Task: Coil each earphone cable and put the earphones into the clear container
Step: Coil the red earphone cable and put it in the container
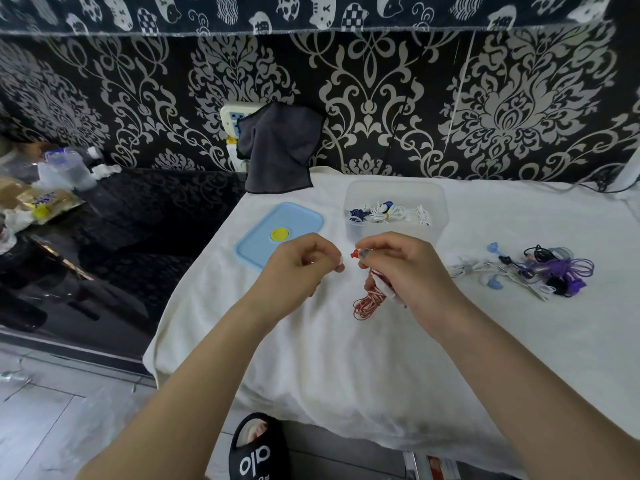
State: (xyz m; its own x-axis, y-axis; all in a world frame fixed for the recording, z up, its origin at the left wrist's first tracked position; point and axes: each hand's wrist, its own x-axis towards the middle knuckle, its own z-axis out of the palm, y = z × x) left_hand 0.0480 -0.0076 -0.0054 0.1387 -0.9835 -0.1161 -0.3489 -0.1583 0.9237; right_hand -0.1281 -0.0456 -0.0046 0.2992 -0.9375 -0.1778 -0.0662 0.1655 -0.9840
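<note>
Red and white cable hangs from my right hand [398, 268], whose fingers are curled around the red-and-white earphone [369, 299]: a red earbud tip pokes out past my fingertips toward the left, and the coiled loops dangle below my palm, their lower end resting on the white cloth [311, 358]. My left hand [301, 268] sits just beside it, fingers curled in with thumb and forefinger pinched together at the tips; whether they hold a thin strand or nothing, I cannot tell, since whatever is there is too small and pale to read. The 2 hands are near each other but apart.

Behind my hands stands the clear container [394, 192], already holding several coiled earphones [388, 213], white and dark blue ones. Its light blue lid [263, 237], with a yellow disc in the middle, lies flat on the cloth to the left of the container. To my right, well apart from the container, a tangle of uncoiled earphones [540, 271] lies on the cloth: purple, black, pale blue and white pieces mixed together.
</note>
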